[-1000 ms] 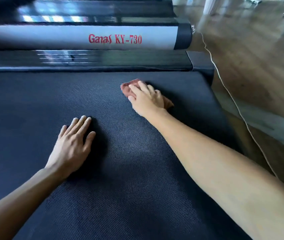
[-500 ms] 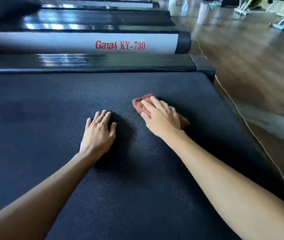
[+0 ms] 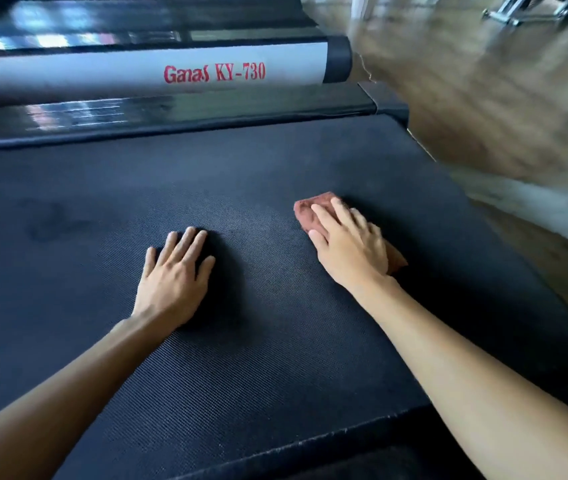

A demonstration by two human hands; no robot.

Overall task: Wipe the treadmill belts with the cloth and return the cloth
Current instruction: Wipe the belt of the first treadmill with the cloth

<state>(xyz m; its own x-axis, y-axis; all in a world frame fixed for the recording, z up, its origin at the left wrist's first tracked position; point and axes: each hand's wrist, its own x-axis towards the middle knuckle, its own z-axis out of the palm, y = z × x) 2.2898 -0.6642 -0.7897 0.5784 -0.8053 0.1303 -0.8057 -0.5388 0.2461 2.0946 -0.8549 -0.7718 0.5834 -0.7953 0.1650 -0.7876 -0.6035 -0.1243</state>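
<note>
Head cam: rail point(image 3: 137, 71) reads "Ganas KY-730"; L hand point(image 3: 175, 278) flat on belt point(image 3: 275, 358), R hand point(image 3: 348, 247) flat on cloth point(image 3: 310, 209).

Soft, dimmish daylight comes from beyond the fingertips point(image 3: 190, 233), where glare streaks the glossy side rail point(image 3: 78, 112). Deep shadow pools right of the left hand point(image 3: 171, 282). The wooden floor point(image 3: 483, 98) past the right hand point(image 3: 351, 251) is blur-smeared; straight edges bow.

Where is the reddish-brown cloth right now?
In the head view, the cloth lies on the black treadmill belt, right of centre, pressed flat under the right hand; the left hand rests on the belt to its left.
</note>
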